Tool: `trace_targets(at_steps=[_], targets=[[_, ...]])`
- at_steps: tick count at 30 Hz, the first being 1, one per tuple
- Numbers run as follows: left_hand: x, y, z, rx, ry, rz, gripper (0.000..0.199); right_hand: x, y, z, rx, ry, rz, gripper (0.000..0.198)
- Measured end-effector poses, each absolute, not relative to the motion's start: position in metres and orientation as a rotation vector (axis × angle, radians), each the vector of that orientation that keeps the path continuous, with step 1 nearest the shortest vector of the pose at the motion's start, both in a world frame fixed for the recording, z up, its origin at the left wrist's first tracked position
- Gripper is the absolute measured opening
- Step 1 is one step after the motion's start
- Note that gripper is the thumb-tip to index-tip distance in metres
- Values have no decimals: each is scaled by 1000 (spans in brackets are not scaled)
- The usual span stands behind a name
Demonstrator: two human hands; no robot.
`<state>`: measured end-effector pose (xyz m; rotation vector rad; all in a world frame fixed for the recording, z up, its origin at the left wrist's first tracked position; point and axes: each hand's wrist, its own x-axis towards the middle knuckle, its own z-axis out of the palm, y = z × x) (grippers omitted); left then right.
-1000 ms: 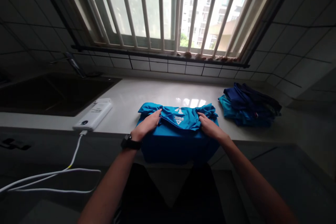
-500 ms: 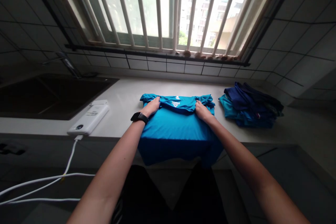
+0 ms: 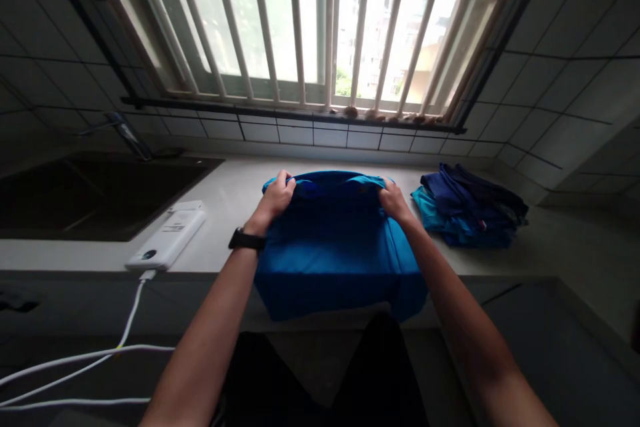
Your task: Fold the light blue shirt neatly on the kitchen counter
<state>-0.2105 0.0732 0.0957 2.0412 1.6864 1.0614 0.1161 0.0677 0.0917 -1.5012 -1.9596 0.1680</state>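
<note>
A blue T-shirt point(image 3: 330, 247) lies over the white counter, its lower part hanging down past the front edge. My left hand point(image 3: 278, 197), with a black watch on the wrist, is closed on the shirt's far left part. At the far right part, my right hand point(image 3: 393, 199) grips the fabric too. Between the hands the far edge of the cloth is raised and bowed, with a shaded hollow beneath it. The white print on the shirt is hidden from view.
To the right sits a pile of folded clothes point(image 3: 470, 207) in blue and dark navy. A white power bank point(image 3: 167, 237) with a plugged-in cable point(image 3: 131, 313) lies on the left, beside the dark sink point(image 3: 100, 227). Behind the counter point(image 3: 235, 213) is a barred window point(image 3: 300, 33).
Both hands have lifted the shirt's far part, so the folded band with its white print no longer shows. The hands stay on the cloth. The view has shifted slightly.
</note>
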Motion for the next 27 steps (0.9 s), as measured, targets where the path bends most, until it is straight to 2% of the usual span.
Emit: trace_targets(at_steps=[3,7,13,18,22,24,27], targets=[[-222,9,81,2067,1625,919,31,133,-4,73,-1374,-2007,273,38],[-220,-56,32,2220,1632,674,43,146,-75,30,-1563,-2227,275,28],[-216,-53,-5,2444,1787,571,52,146,-67,10,-1762,-2289,79,31],[-213,9,8,2499,1710,542,54,135,-15,28,-1877,-2296,60,29],[-202,46,42,2357,1775,583,43,121,20,57,-1987,-2215,149,26],[-199,40,60,2270,1841,662,38,120,21,67,-1911,-2136,133,26],[-198,-2,79,2204,1900,845,41,133,-4,71,-1633,-2007,86,20]])
